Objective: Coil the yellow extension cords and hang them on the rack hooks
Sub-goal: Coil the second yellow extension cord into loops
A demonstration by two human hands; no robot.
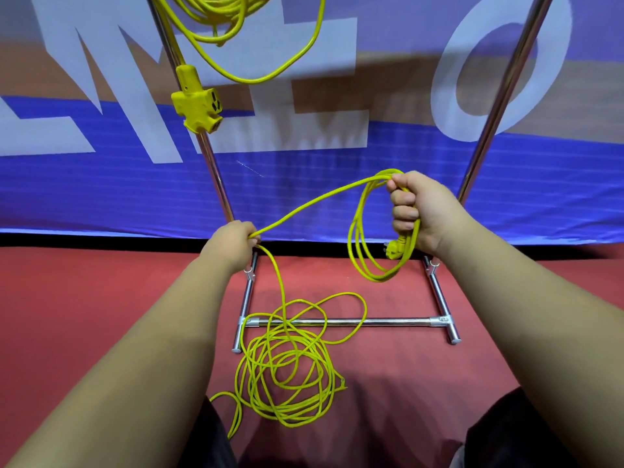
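Coiling in progress: one cord half gathered, most of it on the floor.

Right hand [417, 211] fingers [403, 214] clamped round a few finished loops [371, 244], plug [398, 245] hanging below the fist. Left hand [234, 241] fingers closed on the running cord, drawn taut between the hands. The remainder lies in a loose pile [287, 369] on the red floor [101, 298], draped over the rack base bar [381, 321]. Another cord [236, 32] hangs on the rack above. Risk, as judged: crossed strands in the pile may knot or snag the bar when pulled.
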